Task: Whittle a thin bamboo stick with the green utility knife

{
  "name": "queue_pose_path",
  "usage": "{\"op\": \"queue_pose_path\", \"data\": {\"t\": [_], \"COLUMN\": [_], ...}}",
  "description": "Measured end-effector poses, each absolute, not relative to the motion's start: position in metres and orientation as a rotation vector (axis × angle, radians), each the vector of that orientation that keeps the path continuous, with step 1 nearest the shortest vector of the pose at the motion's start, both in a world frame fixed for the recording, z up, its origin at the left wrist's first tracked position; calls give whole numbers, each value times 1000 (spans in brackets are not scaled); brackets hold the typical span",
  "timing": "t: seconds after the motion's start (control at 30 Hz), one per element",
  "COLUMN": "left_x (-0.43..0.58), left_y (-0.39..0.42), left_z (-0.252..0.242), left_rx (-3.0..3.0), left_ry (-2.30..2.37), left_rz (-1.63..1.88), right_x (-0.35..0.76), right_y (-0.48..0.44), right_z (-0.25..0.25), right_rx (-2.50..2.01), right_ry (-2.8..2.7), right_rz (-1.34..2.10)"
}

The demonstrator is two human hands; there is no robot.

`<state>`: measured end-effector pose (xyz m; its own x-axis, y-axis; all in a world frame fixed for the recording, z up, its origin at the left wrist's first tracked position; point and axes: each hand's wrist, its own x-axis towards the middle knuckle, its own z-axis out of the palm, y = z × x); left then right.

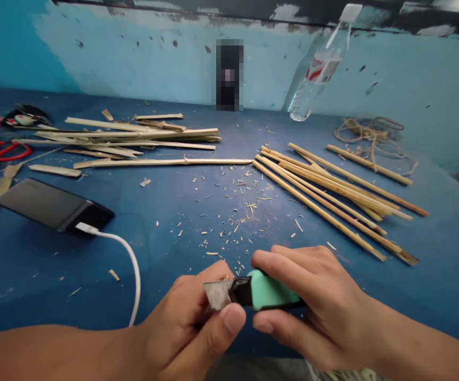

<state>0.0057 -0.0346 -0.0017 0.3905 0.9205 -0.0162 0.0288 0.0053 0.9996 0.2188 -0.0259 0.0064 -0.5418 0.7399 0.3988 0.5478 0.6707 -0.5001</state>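
Note:
My right hand [316, 301] is closed around the green and black handle of a utility knife [275, 291]. The knife's bare metal blade [216, 294] points left, over the fingers of my left hand [197, 317]. That hand is curled shut, its thumb just below the blade. Whatever sits in its grip is mostly hidden; only a tiny tan bit shows above the blade. Beyond both hands, small pale shavings [250, 206] lie scattered on the blue table [165, 211].
Several thin sticks [332, 182] lie at the right, near tangled twine [368, 135]. Split strips [142, 135] are piled at the left, with red-handled scissors [12, 151]. A dark power bank or phone [50, 203] has a white cable [134, 270]. A plastic bottle [320, 71] stands by the wall.

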Motion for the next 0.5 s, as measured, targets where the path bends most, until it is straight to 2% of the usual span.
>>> {"op": "queue_pose_path", "data": {"t": [0.3, 0.5], "left_x": [2, 7], "left_y": [-36, -38], "left_z": [-2, 2], "left_rx": [1388, 1301], "left_ry": [907, 988], "left_rz": [839, 897], "right_x": [220, 217], "right_y": [-27, -28], "right_z": [5, 7], "right_rx": [-991, -1007], "right_ry": [-2297, -2284], "right_rz": [437, 325]}}
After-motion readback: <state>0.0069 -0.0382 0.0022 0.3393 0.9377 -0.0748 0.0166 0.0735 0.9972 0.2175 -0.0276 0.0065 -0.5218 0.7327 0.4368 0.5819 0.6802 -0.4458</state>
